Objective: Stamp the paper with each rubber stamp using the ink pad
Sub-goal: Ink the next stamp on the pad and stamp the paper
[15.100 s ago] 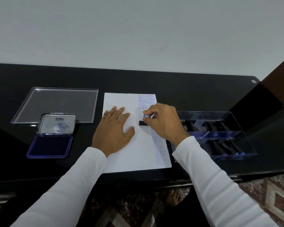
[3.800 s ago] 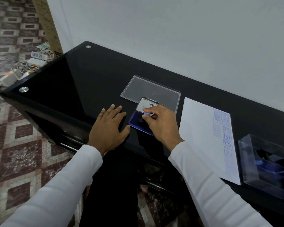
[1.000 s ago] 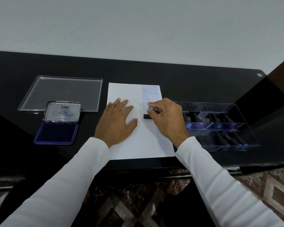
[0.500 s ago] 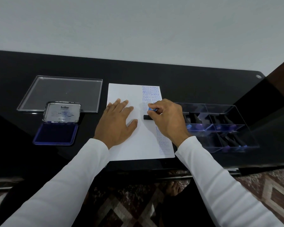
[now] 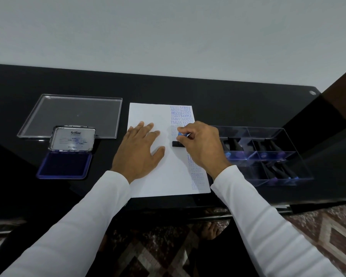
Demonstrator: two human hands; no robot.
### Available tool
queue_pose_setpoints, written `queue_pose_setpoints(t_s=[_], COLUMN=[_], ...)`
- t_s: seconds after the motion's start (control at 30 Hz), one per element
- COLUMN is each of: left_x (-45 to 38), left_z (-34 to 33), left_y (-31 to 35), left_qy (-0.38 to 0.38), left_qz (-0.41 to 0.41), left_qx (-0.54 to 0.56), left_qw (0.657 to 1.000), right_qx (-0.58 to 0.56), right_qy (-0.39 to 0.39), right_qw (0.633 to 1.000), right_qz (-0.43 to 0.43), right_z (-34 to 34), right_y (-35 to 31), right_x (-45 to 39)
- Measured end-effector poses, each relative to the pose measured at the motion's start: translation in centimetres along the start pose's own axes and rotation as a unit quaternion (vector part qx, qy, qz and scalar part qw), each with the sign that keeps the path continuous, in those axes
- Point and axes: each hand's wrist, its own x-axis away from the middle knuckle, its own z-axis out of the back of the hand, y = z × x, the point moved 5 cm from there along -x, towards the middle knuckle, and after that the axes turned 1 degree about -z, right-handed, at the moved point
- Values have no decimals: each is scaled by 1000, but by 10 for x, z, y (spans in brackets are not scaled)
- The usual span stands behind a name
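- Where the view begins, nearest the viewer, two white sleeves reach forward over a patterned brown and cream tiled floor and the near edge of a glossy black table.
- Flat on the white paper, the left hand presses down with its fingers straight and slightly spread, thumb out to the side.
- Just right of the left thumb, the right hand grips a rubber stamp, fingers and thumb curled round its blue handle; the black base sits on the sheet.
- Beyond and below the right fingers, a column of blue stamped words runs along the paper's right edge.
- Right of the right hand stands a clear divided box holding more dark stamps.
- Left of the left fingers lies the open ink pad, its blue pad facing up, lid raised.
- Just past the ink pad lies a clear flat lid.
- Farthest away, behind the table, is a plain pale wall.
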Motion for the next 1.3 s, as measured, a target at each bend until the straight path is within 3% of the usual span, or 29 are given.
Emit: queue_pose_setpoints(t_s=[1.3], left_x=[0], left_z=[-1], left_y=[0], left_qy=[-2], left_qz=[-4], left_qx=[3], left_qw=[1000], right_qx=[9], right_qy=[-7], right_qw=[1000], right_qz=[-11], right_z=[1], right_y=[-1], right_x=[-7])
